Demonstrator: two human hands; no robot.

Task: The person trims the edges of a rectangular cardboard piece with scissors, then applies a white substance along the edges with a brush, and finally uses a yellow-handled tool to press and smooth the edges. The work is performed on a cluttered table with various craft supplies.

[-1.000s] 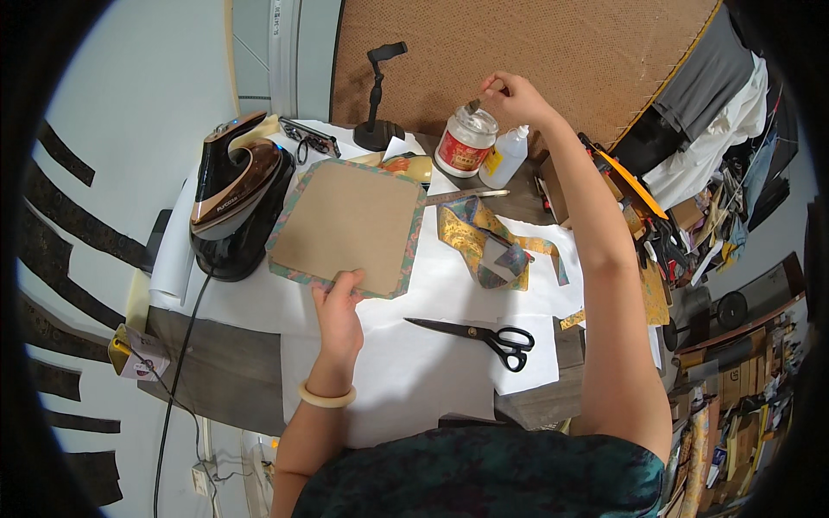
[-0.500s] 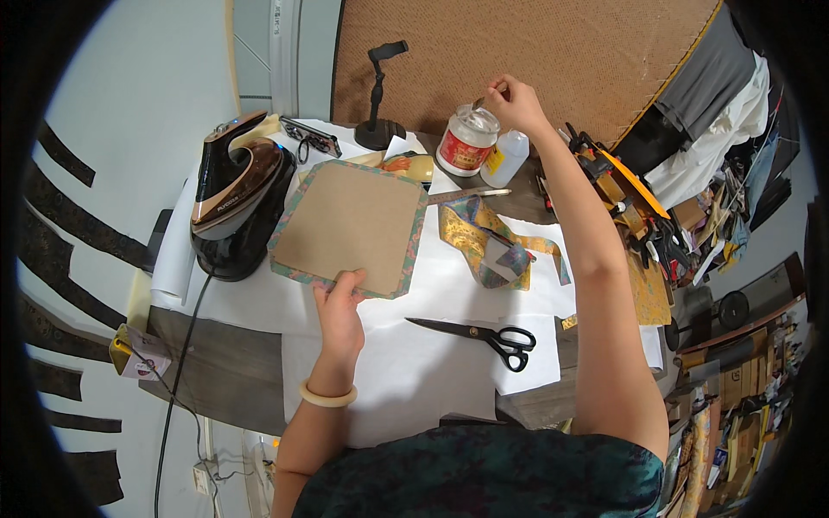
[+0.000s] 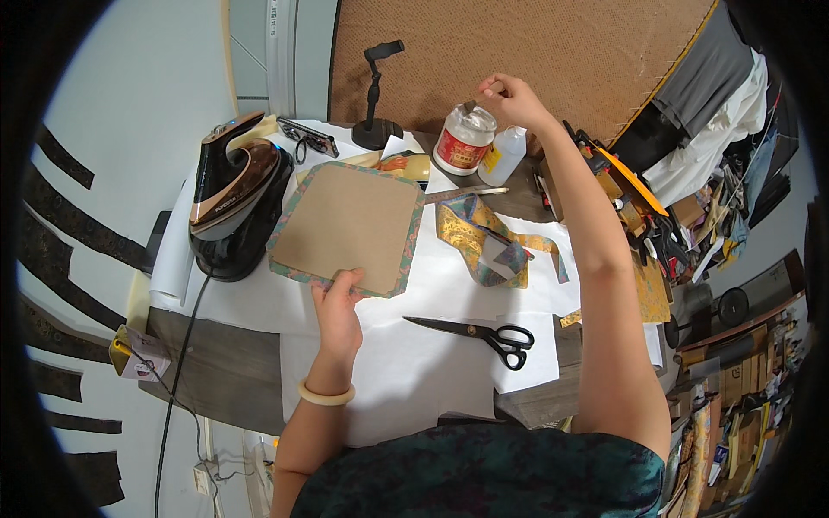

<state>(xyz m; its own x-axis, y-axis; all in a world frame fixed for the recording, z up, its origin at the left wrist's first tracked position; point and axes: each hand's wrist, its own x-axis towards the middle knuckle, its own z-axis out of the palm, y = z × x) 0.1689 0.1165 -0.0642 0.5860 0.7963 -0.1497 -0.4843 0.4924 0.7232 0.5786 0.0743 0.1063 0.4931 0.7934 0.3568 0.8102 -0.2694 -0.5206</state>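
Note:
My left hand [image 3: 338,311] grips the near edge of a flat beige board [image 3: 350,224] with cut corners and a green-pink patterned fabric border, thumb on top, held over the table. At the far side, my right hand [image 3: 515,99] is raised just above a glass jar [image 3: 465,142] with a red label. Its fingers are curled together; whether anything is between them is hard to make out. A small dark flat piece [image 3: 469,107] sticks up from the jar's mouth, close to the fingertips. Beside the jar stands a translucent white bottle [image 3: 504,158].
Black scissors [image 3: 479,331] lie on white paper [image 3: 389,371] near me. Patterned fabric strips [image 3: 471,233] lie at centre right, below a ruler [image 3: 449,195]. At the left stands a clothes iron [image 3: 237,194] with its cord; a black phone stand [image 3: 376,95] is behind. Tools [image 3: 622,186] crowd the right edge.
My right hand's fingertips have moved slightly left above the jar, and the small dark piece sits a little lower at its mouth. My left hand keeps the board; the whole view has shifted slightly.

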